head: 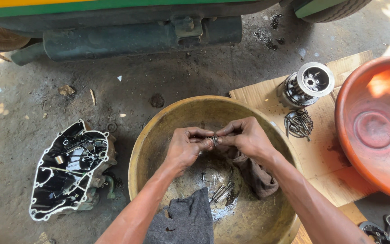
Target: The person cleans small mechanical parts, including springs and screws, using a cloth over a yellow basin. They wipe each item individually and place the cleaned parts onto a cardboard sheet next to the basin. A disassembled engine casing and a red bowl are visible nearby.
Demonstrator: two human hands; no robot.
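A small metal part, possibly a spring or threaded piece (too small to be told), is being pinched between the fingertips of the left hand and the right hand, both grips being closed tight on it above the middle of a wide brass-coloured basin. A brown rag is being trapped under the right hand and is trailing into the basin; a grey cloth is draped over the near rim. Loose bolts are lying in oily residue on the basin floor. Judged risk: the part is being held by oily fingertips only, so a slip is likely; a drop would probably land among the bolts, or bounce onto the dirt floor and be lost near the open engine cover. The rag could also be snagging the part.
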